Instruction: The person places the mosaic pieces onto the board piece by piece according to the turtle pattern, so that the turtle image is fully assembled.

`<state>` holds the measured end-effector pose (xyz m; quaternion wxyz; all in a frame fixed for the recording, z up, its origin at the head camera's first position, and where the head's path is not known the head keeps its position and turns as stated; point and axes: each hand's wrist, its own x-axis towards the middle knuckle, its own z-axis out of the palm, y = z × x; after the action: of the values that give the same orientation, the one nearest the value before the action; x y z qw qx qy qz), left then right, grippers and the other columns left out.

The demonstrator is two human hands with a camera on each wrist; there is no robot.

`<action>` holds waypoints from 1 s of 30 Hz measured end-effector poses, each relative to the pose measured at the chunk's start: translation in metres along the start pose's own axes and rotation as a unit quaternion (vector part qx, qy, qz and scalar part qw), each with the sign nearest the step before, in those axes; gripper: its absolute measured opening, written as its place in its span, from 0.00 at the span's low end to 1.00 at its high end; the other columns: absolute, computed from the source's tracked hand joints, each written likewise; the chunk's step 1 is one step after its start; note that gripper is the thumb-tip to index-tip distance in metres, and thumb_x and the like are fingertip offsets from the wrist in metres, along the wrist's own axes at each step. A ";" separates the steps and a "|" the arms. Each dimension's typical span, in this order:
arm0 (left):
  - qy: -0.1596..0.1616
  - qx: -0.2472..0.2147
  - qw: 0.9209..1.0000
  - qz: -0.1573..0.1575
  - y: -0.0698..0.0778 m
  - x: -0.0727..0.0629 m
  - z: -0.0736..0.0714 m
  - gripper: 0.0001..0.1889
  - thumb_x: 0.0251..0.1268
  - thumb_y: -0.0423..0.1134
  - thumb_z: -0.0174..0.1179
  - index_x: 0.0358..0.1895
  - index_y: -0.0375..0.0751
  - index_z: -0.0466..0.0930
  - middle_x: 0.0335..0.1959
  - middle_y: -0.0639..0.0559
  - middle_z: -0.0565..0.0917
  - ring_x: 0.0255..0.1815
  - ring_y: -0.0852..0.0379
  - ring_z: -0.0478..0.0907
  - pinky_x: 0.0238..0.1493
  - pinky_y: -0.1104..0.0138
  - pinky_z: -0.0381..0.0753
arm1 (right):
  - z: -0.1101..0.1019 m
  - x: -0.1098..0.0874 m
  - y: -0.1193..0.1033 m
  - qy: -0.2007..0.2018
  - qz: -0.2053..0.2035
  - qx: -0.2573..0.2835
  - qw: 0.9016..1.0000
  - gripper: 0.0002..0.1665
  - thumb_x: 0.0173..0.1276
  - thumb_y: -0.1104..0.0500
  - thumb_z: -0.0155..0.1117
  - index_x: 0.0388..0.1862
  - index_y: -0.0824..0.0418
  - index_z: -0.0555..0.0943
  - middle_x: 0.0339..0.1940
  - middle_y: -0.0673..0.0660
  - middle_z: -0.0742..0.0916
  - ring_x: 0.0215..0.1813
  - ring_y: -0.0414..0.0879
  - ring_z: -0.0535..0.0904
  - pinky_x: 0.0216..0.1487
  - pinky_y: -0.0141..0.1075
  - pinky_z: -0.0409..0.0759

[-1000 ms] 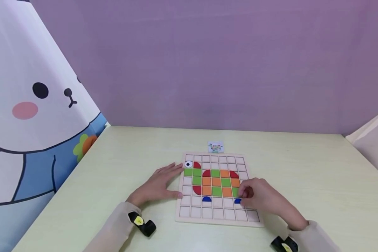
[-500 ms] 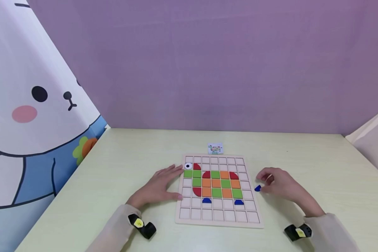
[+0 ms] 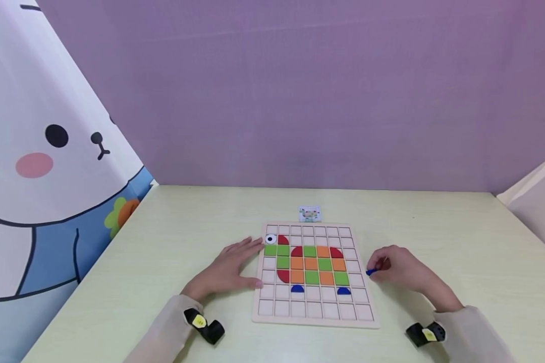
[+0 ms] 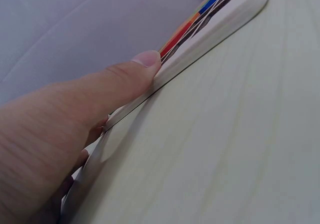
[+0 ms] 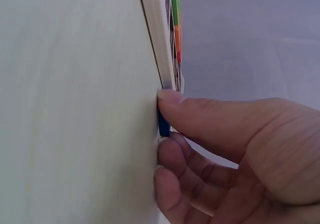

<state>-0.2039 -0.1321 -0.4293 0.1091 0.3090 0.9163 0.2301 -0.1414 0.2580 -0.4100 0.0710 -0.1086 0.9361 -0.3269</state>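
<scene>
A square wooden grid board (image 3: 314,309) lies on the table, bearing a pattern of green, orange and red tiles and an eye tile (image 3: 270,239). Two blue half-round tiles, a left one (image 3: 297,289) and a right one (image 3: 343,291), sit below the pattern. My left hand (image 3: 229,267) rests at the board's left side with fingers extended; in the left wrist view its thumb (image 4: 142,67) touches the rim. Just off the right edge, my right hand (image 3: 399,272) pinches a small blue tile (image 5: 164,125) between thumb and fingers, low over the table. Fingers cover much of that tile.
A small printed card (image 3: 310,214) lies behind the board's far edge. The pale wooden table (image 3: 200,217) runs back to a purple backdrop (image 3: 318,101). A cartoon-printed cloth (image 3: 63,212) hangs along the left.
My right hand has left the board's lower right, where a blue half-round tile now shows in a cell. It has moved right to another blue tile and pinched it. The left hand stays put.
</scene>
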 end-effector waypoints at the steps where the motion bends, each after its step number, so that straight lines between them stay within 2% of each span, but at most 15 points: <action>1: 0.000 0.000 1.000 0.000 0.000 0.000 0.000 0.46 0.52 0.65 0.62 0.74 0.54 0.56 0.77 0.55 0.55 0.79 0.47 0.43 0.75 0.45 0.45 | 0.000 0.000 -0.001 0.001 0.000 -0.006 1.000 0.06 0.56 0.67 0.69 0.30 0.59 0.82 0.27 0.50 0.80 0.31 0.43 0.71 0.29 0.28 0.70; 8: 0.001 -0.001 1.000 0.000 0.000 0.000 0.000 0.46 0.52 0.64 0.63 0.74 0.54 0.56 0.77 0.55 0.55 0.79 0.47 0.43 0.75 0.44 0.45 | 0.002 0.001 -0.006 0.018 -0.013 -0.052 0.998 0.02 0.60 0.64 0.66 0.30 0.61 0.81 0.24 0.48 0.79 0.28 0.42 0.69 0.27 0.28 0.68; 16: 0.001 0.000 1.000 0.003 0.000 -0.001 -0.001 0.46 0.53 0.64 0.63 0.74 0.54 0.57 0.77 0.55 0.55 0.79 0.47 0.43 0.75 0.45 0.45 | 0.003 0.001 -0.007 0.024 -0.024 -0.083 0.996 0.04 0.63 0.67 0.62 0.31 0.60 0.82 0.27 0.48 0.81 0.29 0.41 0.70 0.29 0.29 0.68; 24: 0.000 -0.005 1.000 0.003 0.002 -0.001 -0.001 0.46 0.53 0.63 0.63 0.74 0.53 0.56 0.77 0.55 0.55 0.79 0.47 0.43 0.75 0.45 0.45 | 0.000 0.000 -0.010 0.019 -0.038 -0.073 0.996 0.07 0.59 0.71 0.62 0.31 0.59 0.82 0.27 0.49 0.81 0.29 0.41 0.70 0.28 0.28 0.70; 30: 0.000 -0.005 1.000 0.003 0.002 -0.001 -0.001 0.46 0.53 0.64 0.63 0.74 0.54 0.56 0.77 0.56 0.55 0.79 0.48 0.43 0.75 0.45 0.46 | -0.005 0.004 -0.010 0.026 -0.069 -0.049 0.996 0.08 0.60 0.69 0.62 0.32 0.57 0.83 0.28 0.47 0.83 0.29 0.37 0.71 0.29 0.27 0.72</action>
<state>-0.2028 -0.1320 -0.4272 0.1099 0.3115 0.9141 0.2350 -0.1450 0.2522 -0.3995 0.0182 -0.1678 0.9427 -0.2877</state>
